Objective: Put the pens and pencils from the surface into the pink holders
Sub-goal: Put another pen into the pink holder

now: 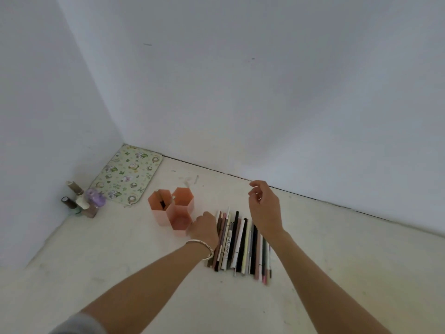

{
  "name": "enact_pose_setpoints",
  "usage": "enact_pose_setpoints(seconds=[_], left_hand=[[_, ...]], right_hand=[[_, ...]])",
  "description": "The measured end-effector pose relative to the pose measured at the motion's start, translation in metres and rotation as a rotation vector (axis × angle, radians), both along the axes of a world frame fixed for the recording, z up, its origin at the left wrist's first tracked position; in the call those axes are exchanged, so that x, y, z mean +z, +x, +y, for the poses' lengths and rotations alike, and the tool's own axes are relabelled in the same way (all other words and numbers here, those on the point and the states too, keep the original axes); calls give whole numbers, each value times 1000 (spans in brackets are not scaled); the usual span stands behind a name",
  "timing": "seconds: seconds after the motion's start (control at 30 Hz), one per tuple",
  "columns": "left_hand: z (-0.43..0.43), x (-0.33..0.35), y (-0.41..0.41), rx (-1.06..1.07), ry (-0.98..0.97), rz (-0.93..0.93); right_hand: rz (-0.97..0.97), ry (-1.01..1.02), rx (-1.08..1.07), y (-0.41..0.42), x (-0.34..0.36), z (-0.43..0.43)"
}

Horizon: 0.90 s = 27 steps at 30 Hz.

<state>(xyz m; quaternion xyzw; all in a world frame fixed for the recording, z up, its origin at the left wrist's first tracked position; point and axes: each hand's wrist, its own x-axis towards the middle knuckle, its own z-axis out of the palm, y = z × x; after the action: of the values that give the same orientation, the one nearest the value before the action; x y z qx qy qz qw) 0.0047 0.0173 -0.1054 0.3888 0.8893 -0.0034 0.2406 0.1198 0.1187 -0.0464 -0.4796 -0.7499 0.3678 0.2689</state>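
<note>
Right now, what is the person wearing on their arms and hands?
The left hand has a silver bangle at its wrist, and a grey sleeve shows high up that arm. The right hand and its arm wear nothing that shows.

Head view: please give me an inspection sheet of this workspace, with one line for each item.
Surface: pale, lightly stained surface, set in a wall corner.
Job's things: row of pens and pencils lies flat, side by side; three pink holders stand to its left, and the far-left one has a few pens in it.
Clutter: small bottles in the left corner; patterned mat behind the holders.
Hands: left hand, with a bracelet at the wrist, is at the row's left edge, fingers hidden; right hand hovers above the row, loosely curled, holding nothing.
Cables: nothing seen.
Surroundings: plain white walls.
</note>
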Motion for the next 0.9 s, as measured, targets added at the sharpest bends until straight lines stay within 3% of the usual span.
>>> enact_pose_setpoints(seconds=[0.17, 0.27, 0.43, 0.53, 0.63, 0.8, 0.9], left_hand=[[0, 5, 0, 16, 21, -8], [4, 27, -9, -21, 221, -106], [9, 100, -50, 127, 653, -248], [4, 124, -65, 205, 810, -311], [-3, 128, -71, 238, 863, -323], [-9, 131, -77, 217, 934, -329], [-13, 141, -93, 228, 1001, -310]], right_hand=[[0, -34, 29, -7, -12, 0], [-61, -12, 45, -19, -18, 4], [-393, -94, 181, -53, -33, -5], [-652, 40, 301, -73, -48, -18], [-784, 147, 360, -85, -59, -28], [-766, 119, 332, -93, -64, -29], [-563, 22, 218, -89, -48, -15]])
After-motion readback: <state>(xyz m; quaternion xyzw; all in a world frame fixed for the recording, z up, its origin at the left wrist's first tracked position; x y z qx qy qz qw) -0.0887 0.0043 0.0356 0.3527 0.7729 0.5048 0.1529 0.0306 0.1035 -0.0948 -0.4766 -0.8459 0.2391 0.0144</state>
